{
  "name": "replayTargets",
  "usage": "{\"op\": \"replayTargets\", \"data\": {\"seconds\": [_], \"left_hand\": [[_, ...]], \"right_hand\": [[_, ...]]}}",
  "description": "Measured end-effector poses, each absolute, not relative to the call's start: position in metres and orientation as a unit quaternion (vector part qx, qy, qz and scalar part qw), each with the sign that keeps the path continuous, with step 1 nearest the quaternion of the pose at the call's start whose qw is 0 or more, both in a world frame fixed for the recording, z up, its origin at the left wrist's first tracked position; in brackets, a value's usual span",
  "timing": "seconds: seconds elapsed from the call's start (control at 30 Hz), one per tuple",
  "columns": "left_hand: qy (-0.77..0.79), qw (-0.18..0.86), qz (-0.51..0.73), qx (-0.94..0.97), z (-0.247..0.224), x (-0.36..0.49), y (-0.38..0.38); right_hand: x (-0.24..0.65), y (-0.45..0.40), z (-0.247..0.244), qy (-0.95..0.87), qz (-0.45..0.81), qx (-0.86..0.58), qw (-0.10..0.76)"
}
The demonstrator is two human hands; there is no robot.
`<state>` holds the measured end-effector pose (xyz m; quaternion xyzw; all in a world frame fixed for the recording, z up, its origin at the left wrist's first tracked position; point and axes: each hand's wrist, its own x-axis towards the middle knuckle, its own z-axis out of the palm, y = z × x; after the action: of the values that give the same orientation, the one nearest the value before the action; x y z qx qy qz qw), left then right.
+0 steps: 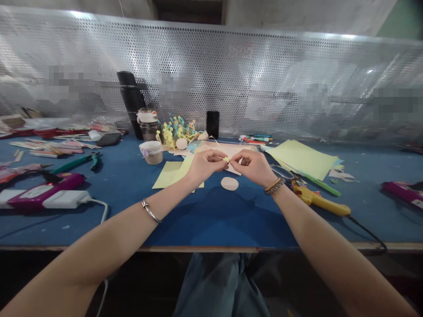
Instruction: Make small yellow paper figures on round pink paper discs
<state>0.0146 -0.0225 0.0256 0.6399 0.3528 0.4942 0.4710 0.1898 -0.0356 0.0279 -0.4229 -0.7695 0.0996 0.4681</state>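
Observation:
Between my two hands is a small piece of yellow paper (226,159), raised above the table. My left hand (209,164) pinches it between thumb and fingers. From the other side, the fingertips of my right hand (251,165) are closed in a pinch at the paper's edge. An oval, cream-coloured disc (229,183) lies on the blue table just below the hands. Under and beside my left forearm are yellow paper sheets (168,174). Pale pink paper (228,149) lies behind the hands.
A yellow glue gun (322,204), a green cutter-like tool (322,185) and stacked yellow sheets (302,158) lie right. Paper flowers (176,132), a cup (152,152), a jar (148,125) and a phone (213,124) stand behind. Pliers (95,162) and a purple power strip (46,191) are left.

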Motion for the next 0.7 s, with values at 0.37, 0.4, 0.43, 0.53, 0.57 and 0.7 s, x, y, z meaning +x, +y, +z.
{"op": "replayTargets", "data": {"seconds": [0.37, 0.4, 0.43, 0.53, 0.57, 0.7], "left_hand": [[0.343, 0.497, 0.483, 0.634, 0.0244, 0.0143, -0.0213], [0.342, 0.496, 0.482, 0.637, 0.0242, 0.0143, -0.0215], [0.341, 0.494, 0.48, 0.639, 0.0239, 0.0142, -0.0215], [0.336, 0.49, 0.478, 0.647, 0.0232, 0.0138, -0.0214], [0.334, 0.489, 0.478, 0.649, 0.0231, 0.0137, -0.0214], [0.333, 0.479, 0.474, 0.66, 0.0238, 0.0137, -0.0225]], "right_hand": [[0.1929, -0.0356, 0.0319, -0.737, 0.194, -0.447, 0.468], [0.1933, -0.0356, 0.0322, -0.736, 0.206, -0.449, 0.463], [0.1937, -0.0356, 0.0324, -0.736, 0.218, -0.448, 0.459], [0.1947, -0.0348, 0.032, -0.734, 0.244, -0.442, 0.456], [0.1951, -0.0344, 0.0316, -0.732, 0.25, -0.438, 0.457], [0.1955, -0.0334, 0.0302, -0.725, 0.266, -0.437, 0.462]]}}
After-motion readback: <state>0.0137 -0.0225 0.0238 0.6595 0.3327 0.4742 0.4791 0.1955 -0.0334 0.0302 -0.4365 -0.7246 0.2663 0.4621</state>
